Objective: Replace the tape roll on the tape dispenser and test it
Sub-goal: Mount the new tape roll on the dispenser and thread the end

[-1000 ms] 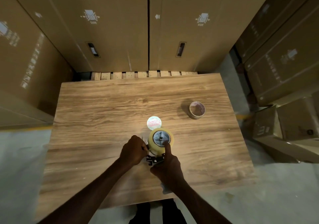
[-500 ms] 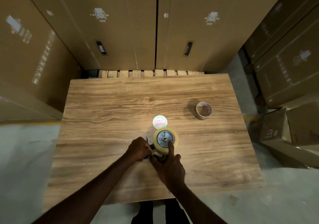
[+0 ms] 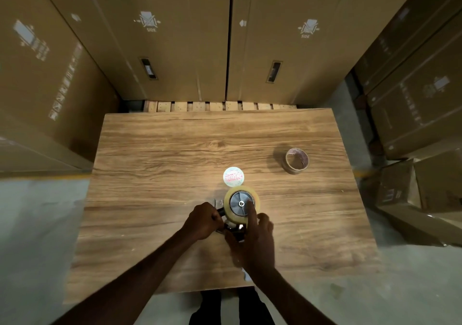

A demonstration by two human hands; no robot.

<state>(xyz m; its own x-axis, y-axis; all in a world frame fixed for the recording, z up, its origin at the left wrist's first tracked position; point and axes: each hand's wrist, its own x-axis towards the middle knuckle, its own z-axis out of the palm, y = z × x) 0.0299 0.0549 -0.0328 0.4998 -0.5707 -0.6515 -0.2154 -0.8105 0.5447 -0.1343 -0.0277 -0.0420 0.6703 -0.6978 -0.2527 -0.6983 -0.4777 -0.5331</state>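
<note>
Setting: tall cardboard boxes (image 3: 175,39) stand behind and on both sides of a wooden table (image 3: 175,149), which sits on a grey floor (image 3: 37,224); a slatted pallet (image 3: 220,105) shows beyond the far edge.
Tape dispenser: the dispenser (image 3: 233,228) lies on its side near the table's near edge, mostly covered by both hands.
Tape roll: a yellowish roll (image 3: 228,206) sits on the dispenser's grey hub (image 3: 241,203), flat side up.
Left hand: the left hand (image 3: 203,221) is curled into a closed grip at the left of the dispenser; what the fingers pinch is hidden.
Right hand: the right hand (image 3: 255,242) rests over the dispenser's handle end, one finger (image 3: 251,216) stretched forward onto the hub and the roll's face; the other fingers are bent, and I cannot tell how firmly they grasp.
Round label: a white disc with red print (image 3: 233,176) lies flat just beyond the roll.
Empty core: a brown cardboard ring (image 3: 297,161) stands well apart to the right.
</note>
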